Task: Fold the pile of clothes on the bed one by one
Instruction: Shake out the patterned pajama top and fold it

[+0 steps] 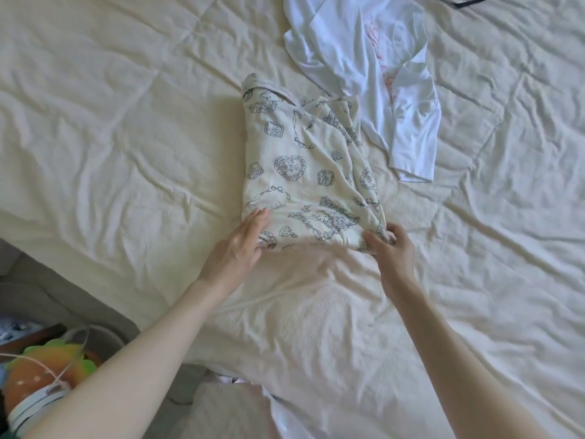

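A cream garment with a dark line-drawn heart and bow print (304,166) lies partly folded in the middle of the bed, its long sides turned in. My left hand (243,242) lies on its near left corner with the fingers straight, the fingertips on the cloth. My right hand (391,245) pinches the bunched near right corner between thumb and curled fingers. A white shirt with a faint pink print (373,74) lies crumpled and unfolded just beyond and to the right of the printed garment.
The bed carries a wrinkled cream quilted cover (126,137). Its edge runs diagonally at the lower left. Below the edge sit an orange and green plush toy (50,372) and white cables. A dark strap (468,1) lies at the top right.
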Tool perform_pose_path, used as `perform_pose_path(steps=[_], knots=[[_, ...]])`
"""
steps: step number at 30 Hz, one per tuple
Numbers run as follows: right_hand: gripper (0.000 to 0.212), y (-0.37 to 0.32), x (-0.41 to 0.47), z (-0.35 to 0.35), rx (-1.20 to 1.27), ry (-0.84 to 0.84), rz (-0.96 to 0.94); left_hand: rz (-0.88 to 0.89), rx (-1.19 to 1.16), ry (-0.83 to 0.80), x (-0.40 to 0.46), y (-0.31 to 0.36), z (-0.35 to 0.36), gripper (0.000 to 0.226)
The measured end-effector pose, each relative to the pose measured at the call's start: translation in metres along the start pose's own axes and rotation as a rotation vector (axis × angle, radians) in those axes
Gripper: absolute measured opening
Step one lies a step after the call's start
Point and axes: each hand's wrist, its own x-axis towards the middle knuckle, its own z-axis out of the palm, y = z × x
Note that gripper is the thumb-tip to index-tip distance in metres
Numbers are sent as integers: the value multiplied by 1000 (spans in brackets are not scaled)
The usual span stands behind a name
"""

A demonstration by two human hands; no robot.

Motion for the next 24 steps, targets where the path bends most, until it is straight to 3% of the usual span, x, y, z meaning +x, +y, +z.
perform_pose_path(steps=[2, 6, 8, 11, 17, 21, 24], knots=[[15, 5, -12, -9, -62, 13, 36, -21, -79, -46, -16, 6, -2, 64], [10, 23, -40, -35, -325, -29, 130, -188, -229, -312, -49, 14, -3, 53], [12, 30, -50, -49, -296, -45, 219, -285, -321, -426, -60, 14, -5, 45], [19, 29, -58, -61, -204, -47, 265, -366, -477, -461, -60, 9, -15, 36], [21, -22, -42, -30, -28, 66, 126, -470, -784, -147, -30, -3, -42, 29], [23, -57, -17, 4, -39, 160, -1, -466, -696, 75, -1, -13, -48, 24], [27, -74, 3, 26, -13, 182, 11, -464, -535, 195, 21, -19, -44, 33]])
